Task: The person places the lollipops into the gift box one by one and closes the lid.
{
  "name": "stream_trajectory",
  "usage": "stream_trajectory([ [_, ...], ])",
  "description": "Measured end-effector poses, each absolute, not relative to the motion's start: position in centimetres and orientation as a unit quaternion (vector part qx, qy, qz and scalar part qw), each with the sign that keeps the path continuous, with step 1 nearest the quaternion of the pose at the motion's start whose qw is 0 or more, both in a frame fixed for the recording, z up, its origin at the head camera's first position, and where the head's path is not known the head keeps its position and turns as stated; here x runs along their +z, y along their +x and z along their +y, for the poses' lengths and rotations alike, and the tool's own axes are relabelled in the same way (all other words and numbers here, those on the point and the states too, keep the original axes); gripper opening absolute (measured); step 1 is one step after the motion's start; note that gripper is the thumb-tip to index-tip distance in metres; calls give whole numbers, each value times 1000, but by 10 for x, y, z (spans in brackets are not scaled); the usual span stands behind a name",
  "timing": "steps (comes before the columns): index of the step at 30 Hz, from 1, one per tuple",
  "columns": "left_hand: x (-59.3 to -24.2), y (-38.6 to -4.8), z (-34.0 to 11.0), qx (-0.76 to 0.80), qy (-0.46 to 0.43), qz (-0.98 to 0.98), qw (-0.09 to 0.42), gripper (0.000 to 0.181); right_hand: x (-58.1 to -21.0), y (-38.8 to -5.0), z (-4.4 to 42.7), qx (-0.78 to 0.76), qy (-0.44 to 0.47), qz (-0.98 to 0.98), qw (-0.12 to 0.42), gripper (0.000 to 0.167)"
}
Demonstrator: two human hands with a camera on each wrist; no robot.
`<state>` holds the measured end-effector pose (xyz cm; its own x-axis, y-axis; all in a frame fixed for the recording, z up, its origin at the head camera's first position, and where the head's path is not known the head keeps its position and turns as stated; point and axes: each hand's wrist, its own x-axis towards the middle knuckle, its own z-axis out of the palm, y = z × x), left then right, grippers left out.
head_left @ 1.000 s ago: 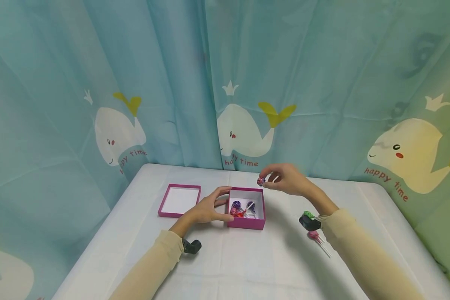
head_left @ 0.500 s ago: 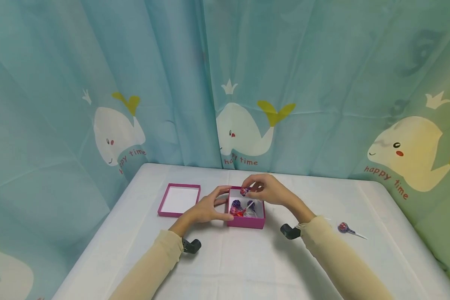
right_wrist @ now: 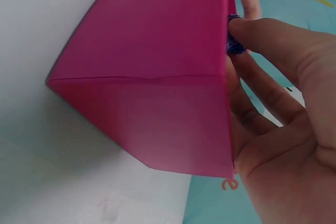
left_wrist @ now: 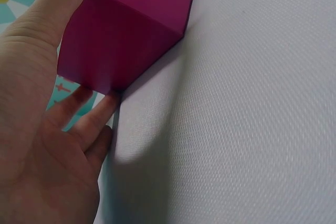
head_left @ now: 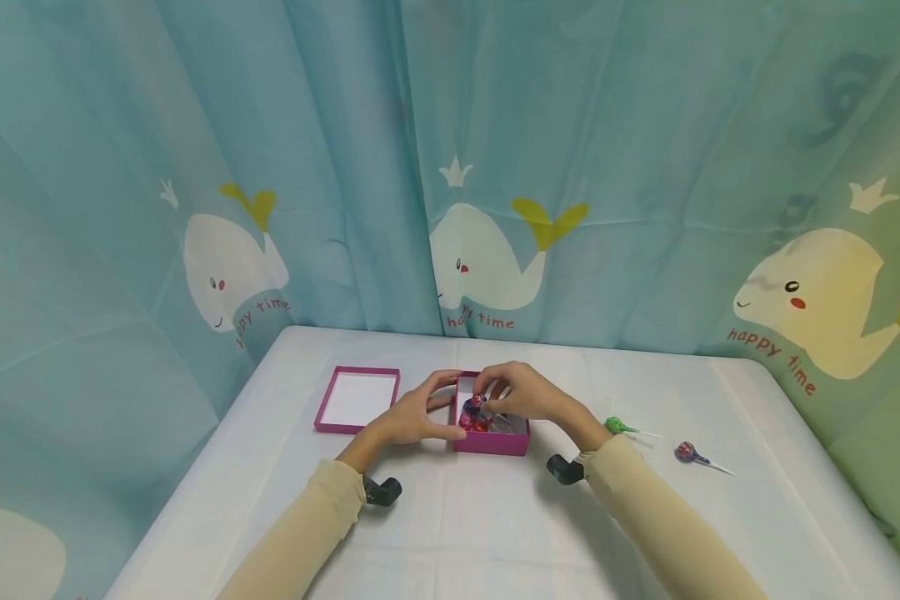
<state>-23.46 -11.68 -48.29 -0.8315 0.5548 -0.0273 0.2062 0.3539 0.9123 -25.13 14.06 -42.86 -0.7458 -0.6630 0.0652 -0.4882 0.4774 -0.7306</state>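
A magenta box (head_left: 491, 442) with a white inside stands on the table, holding several wrapped lollipops (head_left: 477, 419). The left hand (head_left: 408, 417) grips the box's left side, thumb at the near corner and fingers toward the far one; in the left wrist view the left hand (left_wrist: 47, 129) touches the box wall (left_wrist: 121, 35). Reaching over the box's right part, the right hand (head_left: 525, 392) pinches a lollipop (head_left: 479, 400) by its head inside the opening. The right wrist view shows the right hand (right_wrist: 294, 103) beyond the box wall (right_wrist: 157, 30), thumb on a dark blue wrapper (right_wrist: 234, 43).
The shallow magenta-edged lid (head_left: 358, 402) lies left of the box, white inside up. Right of the right forearm lie a green lollipop (head_left: 617, 426) and a red and purple lollipop (head_left: 687, 452). A curtain with whale prints (head_left: 487, 258) hangs behind the table.
The right hand has moved left and down with its lollipop, from above the box's far right corner into the box. The left hand has stayed on the box.
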Motion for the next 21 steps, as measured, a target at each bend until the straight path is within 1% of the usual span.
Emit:
stream_trajectory([
  [17,-482,-233,-118,519,237,803,170,94,-435,-253,125,-331,-353,869,107,16],
  [21,-481,-233,-118,521,239,801,171,94,-436,-254,122,-324,-350,871,116,15],
])
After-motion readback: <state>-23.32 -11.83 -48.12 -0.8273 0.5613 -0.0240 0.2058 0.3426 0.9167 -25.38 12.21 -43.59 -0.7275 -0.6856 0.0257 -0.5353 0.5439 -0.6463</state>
